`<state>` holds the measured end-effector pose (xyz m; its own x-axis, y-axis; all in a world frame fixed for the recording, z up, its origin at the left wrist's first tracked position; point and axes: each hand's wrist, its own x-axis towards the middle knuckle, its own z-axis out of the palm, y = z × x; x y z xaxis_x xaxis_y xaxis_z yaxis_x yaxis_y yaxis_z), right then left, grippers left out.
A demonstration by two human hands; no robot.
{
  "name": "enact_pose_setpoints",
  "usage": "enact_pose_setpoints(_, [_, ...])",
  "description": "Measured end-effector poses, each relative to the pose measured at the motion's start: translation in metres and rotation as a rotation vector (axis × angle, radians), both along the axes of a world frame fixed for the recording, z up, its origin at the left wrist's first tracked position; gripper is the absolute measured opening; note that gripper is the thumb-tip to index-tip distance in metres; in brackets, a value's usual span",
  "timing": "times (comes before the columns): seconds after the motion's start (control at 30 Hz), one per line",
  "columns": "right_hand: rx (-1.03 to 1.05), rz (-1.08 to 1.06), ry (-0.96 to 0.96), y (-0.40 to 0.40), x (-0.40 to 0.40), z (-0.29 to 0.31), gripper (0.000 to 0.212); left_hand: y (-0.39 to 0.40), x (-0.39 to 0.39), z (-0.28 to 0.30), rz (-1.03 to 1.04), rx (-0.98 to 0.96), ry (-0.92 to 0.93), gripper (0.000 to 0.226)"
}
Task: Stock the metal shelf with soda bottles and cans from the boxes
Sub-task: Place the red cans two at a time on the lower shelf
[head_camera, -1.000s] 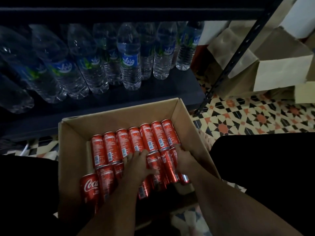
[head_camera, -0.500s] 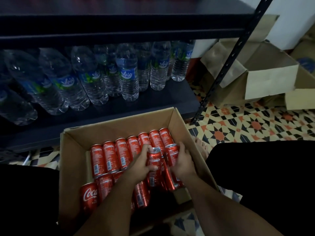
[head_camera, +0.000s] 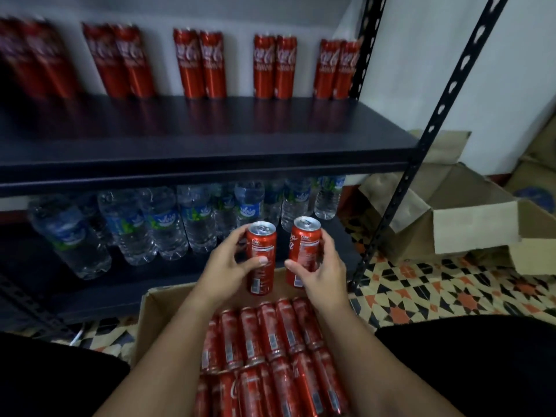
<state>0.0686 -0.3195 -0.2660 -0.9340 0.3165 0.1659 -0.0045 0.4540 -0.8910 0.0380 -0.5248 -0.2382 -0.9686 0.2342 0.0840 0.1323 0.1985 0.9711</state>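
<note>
Above the open cardboard box (head_camera: 156, 299), gripping one upright red can (head_camera: 261, 260) in the left hand (head_camera: 224, 272), thumb curling across its front and fingers wrapping behind. Just beside it, holding a second red can (head_camera: 302, 251) in the right hand (head_camera: 320, 272), tilting slightly, thumb pressing its lower front. Both cans hanging apart from each other, silver tops facing up, in front of the lower shelf edge. Lying below, inside the box, rows of more red cans (head_camera: 270, 335), packed on their sides. Standing along the back of the dark upper shelf board (head_camera: 210, 139), pairs of tall red cans (head_camera: 200, 63), somewhat blurred at the left. Crowding the lower level, clear water bottles (head_camera: 162, 224) with blue-green labels. Sitting at the right on the patterned tile floor (head_camera: 421, 290), another opened carton (head_camera: 469, 218) beyond the perforated black upright (head_camera: 433, 121).
</note>
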Motion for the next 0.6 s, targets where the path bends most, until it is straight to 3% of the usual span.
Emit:
enact_pose_setpoints(0.37, [0.048,0.125,0.488,-0.042,-0.04,0.165,0.091,-0.042,-0.012,0.16,0.044,0.076,0.403,0.062])
enact_pose_setpoints(0.6, [0.069,0.161,0.571,-0.07,-0.082,0.221,0.092,-0.064,-0.039,0.217,0.124,0.109,0.573,0.064])
